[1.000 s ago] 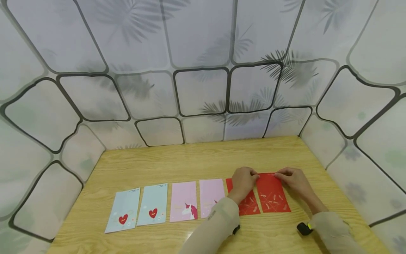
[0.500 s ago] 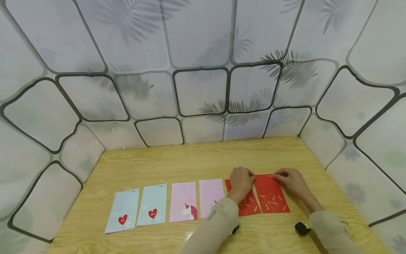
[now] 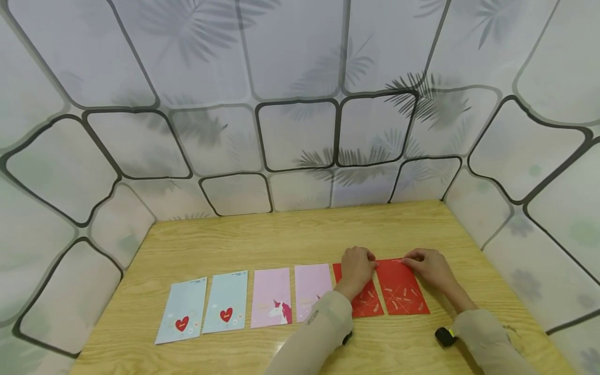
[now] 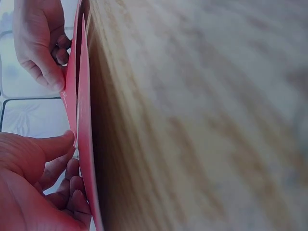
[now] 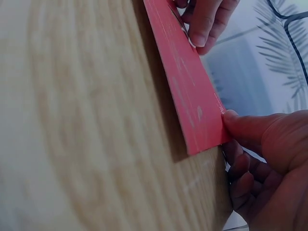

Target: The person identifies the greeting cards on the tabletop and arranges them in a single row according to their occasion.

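Note:
In the head view my left hand (image 3: 357, 268) pinches the upper left corner of the rightmost red envelope (image 3: 400, 286). Its upper right corner is between the thumb and fingers of my right hand (image 3: 433, 268). Another red envelope (image 3: 370, 304) lies just to the left, partly hidden under my left hand and wrist. Both carry pale line drawings. Seen from the right wrist, the held envelope (image 5: 187, 91) has its near edge close to the tabletop, with a shadow beneath. The left wrist view shows the two red envelopes edge-on, close together.
Left of the red pair lie two pink unicorn envelopes (image 3: 272, 297), one partly behind my left sleeve, and two light blue heart envelopes (image 3: 226, 302), all in one row. The wooden table (image 3: 262, 239) meets patterned fabric walls (image 3: 300, 135) at the back and sides.
The rightmost red envelope's top edge has come slightly down and left, towards the neighbouring red one. Both hands shifted slightly left with it and keep their pinch.

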Available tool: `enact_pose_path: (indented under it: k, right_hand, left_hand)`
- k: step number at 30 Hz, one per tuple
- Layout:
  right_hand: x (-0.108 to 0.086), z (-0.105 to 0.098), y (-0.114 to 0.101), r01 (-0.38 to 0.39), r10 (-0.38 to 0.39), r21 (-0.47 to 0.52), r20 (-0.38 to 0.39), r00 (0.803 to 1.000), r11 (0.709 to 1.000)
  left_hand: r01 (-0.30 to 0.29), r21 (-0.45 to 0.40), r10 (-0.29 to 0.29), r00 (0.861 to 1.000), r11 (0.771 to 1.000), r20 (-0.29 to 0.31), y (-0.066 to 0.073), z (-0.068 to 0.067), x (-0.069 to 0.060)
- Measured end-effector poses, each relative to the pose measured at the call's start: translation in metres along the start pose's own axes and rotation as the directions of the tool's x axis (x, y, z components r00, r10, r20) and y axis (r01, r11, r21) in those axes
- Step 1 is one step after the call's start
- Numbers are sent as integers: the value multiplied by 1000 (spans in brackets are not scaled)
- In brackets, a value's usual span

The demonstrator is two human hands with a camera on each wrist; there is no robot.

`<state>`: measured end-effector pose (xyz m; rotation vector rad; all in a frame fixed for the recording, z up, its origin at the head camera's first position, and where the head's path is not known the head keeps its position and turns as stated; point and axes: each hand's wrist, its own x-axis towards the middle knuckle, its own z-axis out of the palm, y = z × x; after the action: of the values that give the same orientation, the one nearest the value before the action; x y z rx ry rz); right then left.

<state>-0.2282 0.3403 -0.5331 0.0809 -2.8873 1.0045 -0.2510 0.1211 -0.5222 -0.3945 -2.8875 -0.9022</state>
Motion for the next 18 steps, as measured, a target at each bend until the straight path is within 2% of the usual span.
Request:
enact_pose_path:
  k: [8, 18]
  right_hand:
    - [0, 1, -1, 6, -6, -14, -15, 1000, 1000]
    - [-2, 2, -4, -27, 27, 4, -14, 1000, 1000]
  left_hand:
    - [13, 7, -14, 1000, 1000, 10, 1, -1, -2]
    - [37, 31, -38, 999, 999, 30, 1, -2, -1]
